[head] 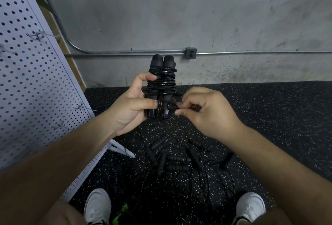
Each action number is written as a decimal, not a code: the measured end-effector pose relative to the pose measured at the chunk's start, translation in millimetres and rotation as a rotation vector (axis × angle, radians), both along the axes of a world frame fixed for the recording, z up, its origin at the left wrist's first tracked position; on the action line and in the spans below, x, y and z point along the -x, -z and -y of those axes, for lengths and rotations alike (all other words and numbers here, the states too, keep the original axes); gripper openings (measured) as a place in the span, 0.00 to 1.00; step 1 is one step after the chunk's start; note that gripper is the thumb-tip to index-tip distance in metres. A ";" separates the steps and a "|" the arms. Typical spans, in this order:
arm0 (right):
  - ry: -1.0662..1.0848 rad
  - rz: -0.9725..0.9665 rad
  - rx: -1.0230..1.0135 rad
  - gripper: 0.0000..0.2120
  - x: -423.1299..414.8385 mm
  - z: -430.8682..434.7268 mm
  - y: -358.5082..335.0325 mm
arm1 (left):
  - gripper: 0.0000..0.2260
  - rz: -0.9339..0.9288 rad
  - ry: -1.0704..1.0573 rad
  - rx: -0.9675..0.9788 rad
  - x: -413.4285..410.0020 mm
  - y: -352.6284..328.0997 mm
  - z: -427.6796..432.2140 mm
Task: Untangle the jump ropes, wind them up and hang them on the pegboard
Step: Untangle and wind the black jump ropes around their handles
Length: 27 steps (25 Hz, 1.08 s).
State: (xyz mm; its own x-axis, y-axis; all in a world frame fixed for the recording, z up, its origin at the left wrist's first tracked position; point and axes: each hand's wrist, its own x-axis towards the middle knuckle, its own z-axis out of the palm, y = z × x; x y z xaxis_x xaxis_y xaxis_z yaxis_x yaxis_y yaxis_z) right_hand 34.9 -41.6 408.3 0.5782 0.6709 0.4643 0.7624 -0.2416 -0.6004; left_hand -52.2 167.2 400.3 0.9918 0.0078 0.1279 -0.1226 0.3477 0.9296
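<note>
My left hand [133,102] grips a black jump rope bundle [161,79]: two foam handles held upright side by side, with thin black cord wound around them in several turns. My right hand [203,111] pinches the loose end of that cord just right of the handles' lower ends. On the floor below my hands lies a tangled pile of more black jump ropes [179,160], with several ribbed handles and loose loops of cord. The white pegboard [32,84] leans at the left, with bare metal hooks [36,35] sticking out.
The floor is black speckled rubber [269,117]. A grey concrete wall with a metal conduit and an outlet box [191,53] is ahead. My white shoes [98,206] stand on either side of the pile. The pegboard's white foot [120,150] juts onto the floor.
</note>
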 end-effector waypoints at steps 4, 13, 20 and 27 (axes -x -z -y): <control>0.051 0.092 0.064 0.04 9.1 -4.7 -0.9 | 0.26 0.011 0.003 -0.050 -1.8 2.1 7.3; 0.121 -0.340 -0.088 0.06 16.9 -15.7 2.4 | 0.34 -0.020 -0.025 -0.147 -1.5 2.3 14.4; 0.020 -0.352 -0.154 0.05 14.1 -15.0 4.7 | 0.34 -0.062 -0.036 -0.119 0.4 0.8 15.3; -0.047 -0.240 -0.093 0.05 7.8 -16.1 5.4 | 0.35 -0.118 -0.069 -0.165 3.3 2.6 17.4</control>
State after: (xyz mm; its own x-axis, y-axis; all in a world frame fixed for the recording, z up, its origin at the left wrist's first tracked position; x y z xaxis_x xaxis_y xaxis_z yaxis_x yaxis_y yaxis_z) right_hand 27.1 -25.5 403.0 0.6484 0.6604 0.3787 0.6046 -0.1445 -0.7833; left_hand -55.4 149.8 397.6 0.9978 0.0648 0.0159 -0.0276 0.1845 0.9824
